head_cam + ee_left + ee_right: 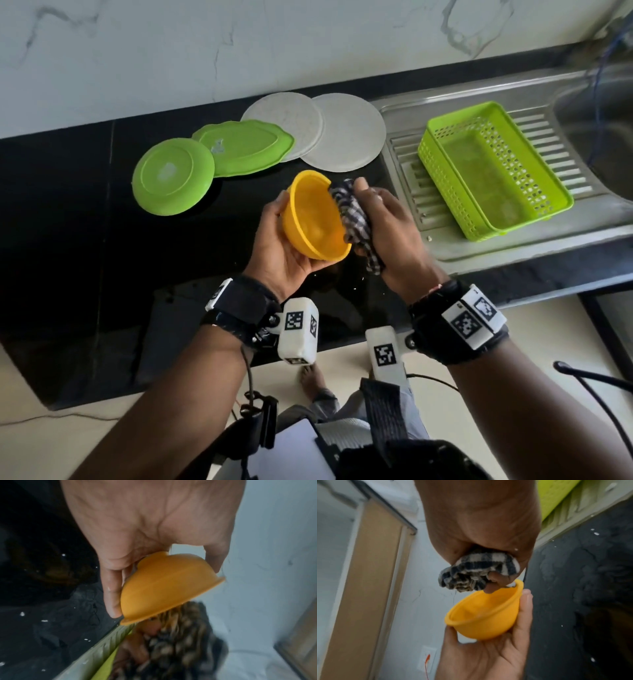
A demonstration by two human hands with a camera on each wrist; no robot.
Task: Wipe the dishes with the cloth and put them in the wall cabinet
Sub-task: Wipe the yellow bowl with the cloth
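My left hand [279, 240] grips a small orange bowl [313, 214] above the black counter, tilted so its mouth faces right. In the left wrist view the bowl [168, 586] shows its outer wall, with my thumb and fingers curled round it. My right hand [380, 219] holds a bunched dark checked cloth [352, 212] against the bowl's right rim. In the right wrist view the cloth [477, 573] sits balled in my fingers just above the bowl [486, 614]. The wall cabinet does not show in the head view.
On the black counter [68, 222] lie a green bowl upside down [171, 178], a green leaf-shaped plate [245, 145] and two pale round plates [346, 132], overlapping. A lime green basket [493, 168] stands on the steel drainboard [513, 246]; the sink [599, 130] is far right.
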